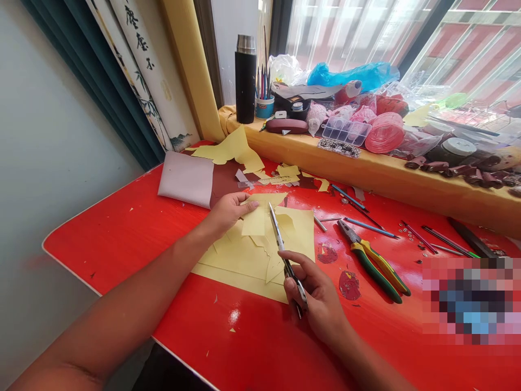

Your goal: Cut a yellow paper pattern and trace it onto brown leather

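Note:
My left hand (pixel 230 212) lies on a torn yellow sheet (pixel 244 266), its fingertips resting on a smaller yellow piece (pixel 254 220) on top. My right hand (pixel 313 293) is shut around a slim metal utility knife (pixel 283 252). The knife's tip points up and left, just above the yellow sheet. The sheet has ragged, cut edges and lies on a red table (pixel 228 326). I cannot tell whether it is paper or thin leather.
Green-and-yellow pliers (pixel 372 263), several pencils and a ruler (pixel 277 180) lie on the table. A pale mauve sheet (pixel 185 179) and yellow scraps lie beyond my hands. A cluttered yellow windowsill (pixel 345 163) holds a black flask (pixel 245 81) and bags. A blurred patch hides the table's right corner.

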Demonstrator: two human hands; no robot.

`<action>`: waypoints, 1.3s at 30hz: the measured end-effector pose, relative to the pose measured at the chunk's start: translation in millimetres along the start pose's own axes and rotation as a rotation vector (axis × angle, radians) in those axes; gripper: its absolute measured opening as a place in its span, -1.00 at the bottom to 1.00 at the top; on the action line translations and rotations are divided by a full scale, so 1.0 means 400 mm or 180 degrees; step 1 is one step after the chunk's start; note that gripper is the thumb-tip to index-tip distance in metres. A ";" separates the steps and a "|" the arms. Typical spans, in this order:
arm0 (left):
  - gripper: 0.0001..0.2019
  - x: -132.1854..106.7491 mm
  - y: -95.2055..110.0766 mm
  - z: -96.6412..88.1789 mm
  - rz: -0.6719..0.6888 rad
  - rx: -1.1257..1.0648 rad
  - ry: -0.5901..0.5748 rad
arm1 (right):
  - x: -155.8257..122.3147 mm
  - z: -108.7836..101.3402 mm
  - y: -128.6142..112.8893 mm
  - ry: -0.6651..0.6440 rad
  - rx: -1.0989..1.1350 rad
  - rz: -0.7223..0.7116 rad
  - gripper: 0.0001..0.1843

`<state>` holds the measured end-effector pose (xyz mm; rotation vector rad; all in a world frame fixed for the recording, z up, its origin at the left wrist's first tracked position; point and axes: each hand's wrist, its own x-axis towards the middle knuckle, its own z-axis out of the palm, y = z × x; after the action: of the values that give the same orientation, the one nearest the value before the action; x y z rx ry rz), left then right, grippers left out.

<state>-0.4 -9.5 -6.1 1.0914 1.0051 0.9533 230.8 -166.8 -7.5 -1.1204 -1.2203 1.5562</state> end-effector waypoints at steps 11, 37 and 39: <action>-0.53 0.005 0.002 -0.001 0.0002 -0.0207 0.0035 | 0.001 0.000 -0.003 -0.0010 -0.0074 0.0005 -0.41; -0.54 0.011 0.007 -0.003 0.0063 -0.0420 0.0032 | -0.002 -0.006 0.005 -0.0009 -0.0109 0.0037 -0.40; -0.56 0.012 0.006 -0.004 0.0047 -0.0417 0.0035 | -0.003 -0.006 0.005 -0.0011 -0.0095 0.0031 -0.41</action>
<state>-0.9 -3.9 -4.9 0.9865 0.9312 1.0237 233.2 -167.7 -9.6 -1.1448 -1.2460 1.5523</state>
